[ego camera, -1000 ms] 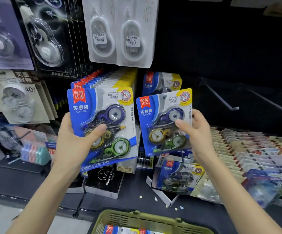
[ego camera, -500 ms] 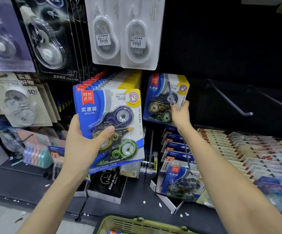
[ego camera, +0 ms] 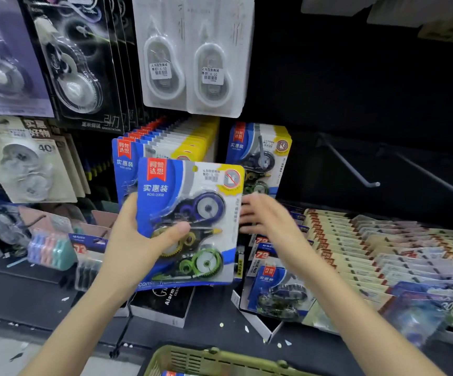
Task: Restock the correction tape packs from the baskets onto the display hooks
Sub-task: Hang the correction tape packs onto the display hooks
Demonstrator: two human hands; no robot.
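Note:
My left hand (ego camera: 135,242) grips a blue correction tape pack (ego camera: 190,221) with its thumb across the front, upright in front of the display. Behind it a full row of the same packs (ego camera: 165,142) hangs on one hook. To the right, a pack (ego camera: 260,156) hangs on a grey hook (ego camera: 262,150). My right hand (ego camera: 266,215), blurred, with fingers spread and holding nothing, is at the right edge of the held pack, just below the hung pack. An olive basket (ego camera: 214,359) at the bottom edge shows more packs inside.
Two bare grey hooks (ego camera: 355,166) jut out at the right. White correction tapes (ego camera: 190,63) and dark packs (ego camera: 76,66) hang above. Rows of carded goods (ego camera: 382,245) fill the lower right shelf. A black boxed item (ego camera: 165,302) lies on the shelf.
My right hand hung its pack on the hook, let go and came back down toward the pack in my left hand. My left hand shifted its pack rightward.

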